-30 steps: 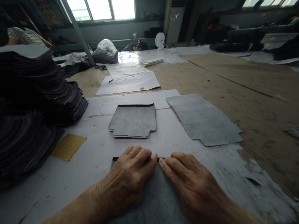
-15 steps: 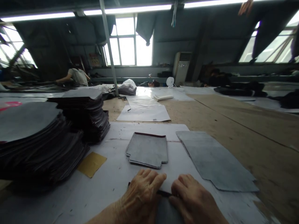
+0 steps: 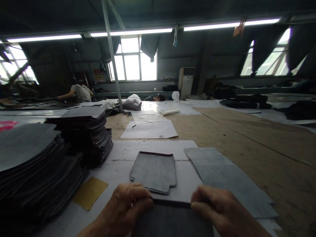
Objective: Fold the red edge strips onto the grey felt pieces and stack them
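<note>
A dark grey fabric panel (image 3: 172,219) with a folded dark top edge lies at the bottom middle, its lower part cut off by the frame. My left hand (image 3: 123,207) pinches the panel's upper left corner between thumb and fingers. At the upper right corner, my right hand (image 3: 217,207) grips the same edge, thumb toward me. Just beyond the hands is a small stack of grey notched panels (image 3: 154,171) with a dark folded far edge. Larger grey panels (image 3: 227,177) lie to the right of it.
Tall stacks of dark-edged panels (image 3: 37,177) (image 3: 84,135) stand at left. A yellowish square (image 3: 91,192) lies beside them on white paper (image 3: 118,168). Farther off are white sheets (image 3: 150,129), a pole (image 3: 112,56), a small fan (image 3: 175,96) and a person in a striped shirt (image 3: 81,92).
My hands have moved apart to the panel's two upper corners, and more of the panel now shows. The camera view has tilted up a little, so the surroundings sit lower.
</note>
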Demonstrator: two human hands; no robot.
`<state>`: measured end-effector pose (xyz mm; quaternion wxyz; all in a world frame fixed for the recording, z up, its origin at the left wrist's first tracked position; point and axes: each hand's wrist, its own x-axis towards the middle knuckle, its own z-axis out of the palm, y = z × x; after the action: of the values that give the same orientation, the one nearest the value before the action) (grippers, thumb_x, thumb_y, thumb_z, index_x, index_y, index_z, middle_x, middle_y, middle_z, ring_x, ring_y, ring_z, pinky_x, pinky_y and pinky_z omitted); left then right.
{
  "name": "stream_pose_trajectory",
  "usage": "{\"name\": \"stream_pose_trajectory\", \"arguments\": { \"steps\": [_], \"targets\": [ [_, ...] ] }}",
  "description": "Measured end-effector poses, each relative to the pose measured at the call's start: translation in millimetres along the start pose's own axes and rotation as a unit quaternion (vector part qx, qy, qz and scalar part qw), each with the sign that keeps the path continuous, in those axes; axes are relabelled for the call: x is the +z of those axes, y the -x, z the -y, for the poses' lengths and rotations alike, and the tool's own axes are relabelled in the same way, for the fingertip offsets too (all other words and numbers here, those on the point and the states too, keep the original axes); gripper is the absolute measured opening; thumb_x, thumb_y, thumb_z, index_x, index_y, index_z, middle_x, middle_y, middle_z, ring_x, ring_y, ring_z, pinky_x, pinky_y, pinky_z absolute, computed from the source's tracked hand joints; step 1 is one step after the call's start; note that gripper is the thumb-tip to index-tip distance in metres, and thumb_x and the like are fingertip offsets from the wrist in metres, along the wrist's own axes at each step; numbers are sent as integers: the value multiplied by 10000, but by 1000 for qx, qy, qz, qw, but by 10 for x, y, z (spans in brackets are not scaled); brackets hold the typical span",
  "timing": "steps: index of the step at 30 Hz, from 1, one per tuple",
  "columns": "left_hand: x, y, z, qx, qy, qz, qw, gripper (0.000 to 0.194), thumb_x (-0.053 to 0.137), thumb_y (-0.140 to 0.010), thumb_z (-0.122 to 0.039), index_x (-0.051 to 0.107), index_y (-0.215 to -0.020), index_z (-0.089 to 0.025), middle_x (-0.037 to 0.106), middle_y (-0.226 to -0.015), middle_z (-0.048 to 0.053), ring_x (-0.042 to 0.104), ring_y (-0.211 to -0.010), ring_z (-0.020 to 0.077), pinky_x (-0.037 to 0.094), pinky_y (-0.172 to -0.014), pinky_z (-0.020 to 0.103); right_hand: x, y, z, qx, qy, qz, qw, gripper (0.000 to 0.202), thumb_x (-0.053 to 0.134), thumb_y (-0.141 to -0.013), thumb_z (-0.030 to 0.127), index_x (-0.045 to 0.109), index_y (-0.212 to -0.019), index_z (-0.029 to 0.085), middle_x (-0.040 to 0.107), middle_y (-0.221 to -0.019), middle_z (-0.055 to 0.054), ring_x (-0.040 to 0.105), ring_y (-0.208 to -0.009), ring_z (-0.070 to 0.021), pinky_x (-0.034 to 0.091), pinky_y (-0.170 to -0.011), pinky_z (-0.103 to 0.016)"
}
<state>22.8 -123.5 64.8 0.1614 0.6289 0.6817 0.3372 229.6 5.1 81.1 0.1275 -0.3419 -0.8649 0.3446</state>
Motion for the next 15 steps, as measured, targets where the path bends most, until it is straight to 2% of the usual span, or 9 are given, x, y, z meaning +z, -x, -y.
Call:
{"name": "stream_pose_trajectory", "arguments": {
  "steps": [3,7,11,15],
  "targets": [
    [-286,-221,33,-111,58,15,992,250,541,-745,-355,666,-678,-148,558,-567,-14,491,-569,106,354,-551,197,-73,-290,42,37,-54,-10,998,196,537,-717,341,530,-608,178,474,-529,41,423,-513,-87,320,-483,-201],
    [-510,-691,314,-129,65,12,989,290,552,-716,-382,664,-704,-114,555,-539,-17,489,-536,109,372,-527,207,-86,-809,47,24,-76,-30,996,162,505,-762,297,551,-681,165,458,-541,51,419,-492,-72,349,-467,-185],
    [-475,-1124,662,-118,-16,-25,993,238,551,-786,-331,634,-763,-109,583,-639,-11,543,-622,123,432,-603,245,24,-1258,4,26,-8,-82,996,130,517,-812,243,571,-755,140,527,-639,31,498,-583,-84,420,-566,-219],
    [-276,-1320,859,-108,-101,-53,988,227,517,-854,-332,584,-911,-122,601,-914,39,577,-812,151,484,-739,334,189,-1467,-87,45,82,-125,988,212,503,-860,334,580,-835,137,587,-804,-10,558,-742,-121,461,-709,-311]
  ]
}}
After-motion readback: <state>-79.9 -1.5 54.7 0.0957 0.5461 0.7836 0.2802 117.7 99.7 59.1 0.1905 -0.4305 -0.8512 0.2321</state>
